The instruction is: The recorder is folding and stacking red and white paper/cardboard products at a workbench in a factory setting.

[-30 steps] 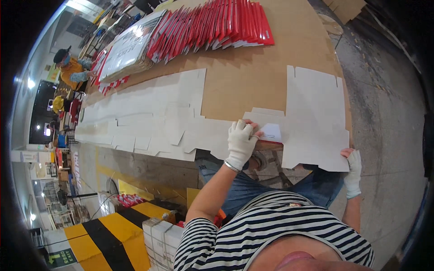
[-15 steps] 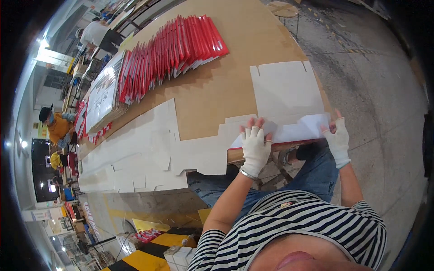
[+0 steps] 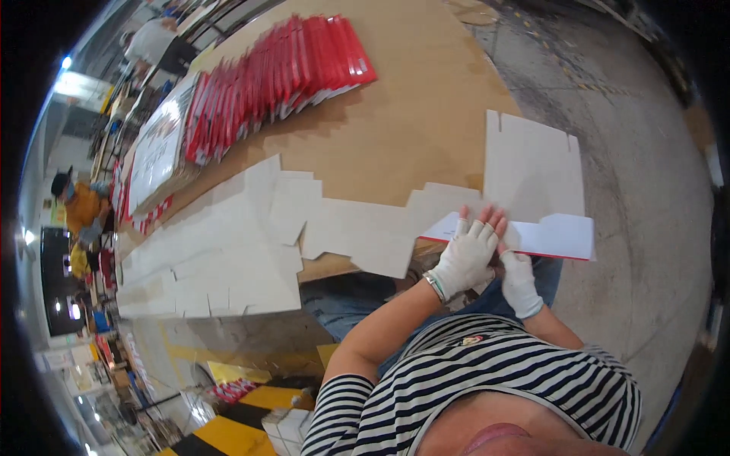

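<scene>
A white die-cut cardboard sheet (image 3: 532,163) lies along the table's near right edge, its right part reaching past the tabletop. Its near flap (image 3: 559,234) is folded up, with a red line along the fold. My left hand (image 3: 470,254), in a white fingerless glove, lies flat over this flap with its fingers stretched out. Close beside it, my right hand (image 3: 521,283), gloved the same way, grips the sheet's near edge. Its thumb shows next to my left fingers; the other fingers are mostly hidden. More flat white cardboard blanks (image 3: 213,254) overlap to the left.
A long row of red-edged flat packs (image 3: 285,80) leans together on the far side of the brown table (image 3: 411,114). Beside it is a stack of plastic-wrapped printed sheets (image 3: 161,148). Yellow-and-black striped boards (image 3: 239,422) are low at left. People work at tables farther left.
The cardboard sheet has shifted right, now past the table edge. My right hand has moved left from its far corner to beside my left hand, which has moved slightly right.
</scene>
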Tool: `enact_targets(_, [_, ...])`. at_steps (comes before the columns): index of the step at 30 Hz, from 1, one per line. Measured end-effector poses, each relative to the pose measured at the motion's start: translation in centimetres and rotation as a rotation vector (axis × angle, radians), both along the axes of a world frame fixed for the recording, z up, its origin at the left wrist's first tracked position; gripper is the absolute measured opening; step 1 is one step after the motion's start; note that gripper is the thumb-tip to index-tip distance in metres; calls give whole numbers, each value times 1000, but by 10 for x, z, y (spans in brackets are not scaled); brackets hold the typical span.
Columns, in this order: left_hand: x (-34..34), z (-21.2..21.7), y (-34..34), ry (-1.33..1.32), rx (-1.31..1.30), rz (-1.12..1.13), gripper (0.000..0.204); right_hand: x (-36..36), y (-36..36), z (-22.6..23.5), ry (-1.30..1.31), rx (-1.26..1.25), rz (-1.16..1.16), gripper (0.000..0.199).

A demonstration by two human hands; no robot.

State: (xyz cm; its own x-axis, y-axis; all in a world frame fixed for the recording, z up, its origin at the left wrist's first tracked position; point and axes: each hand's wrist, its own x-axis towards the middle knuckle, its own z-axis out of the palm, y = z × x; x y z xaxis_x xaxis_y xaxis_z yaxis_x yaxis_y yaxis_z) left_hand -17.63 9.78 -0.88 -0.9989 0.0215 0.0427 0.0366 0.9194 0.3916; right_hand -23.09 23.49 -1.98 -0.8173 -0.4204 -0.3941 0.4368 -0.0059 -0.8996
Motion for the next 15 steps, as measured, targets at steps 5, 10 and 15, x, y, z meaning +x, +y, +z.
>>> enact_targets(5, [25, -3, -8, 79, -39, 119, 94, -65, 27, 3, 805, 417, 21, 22])
enact_targets(10, [23, 4, -5, 110, 72, 109, 102, -84, -5, -9, 1784, 465, 252, 43])
enact_targets(15, [103, 6, -31, -181, -237, 160, 95, -103, -20, 5, 1757, 576, 568, 57])
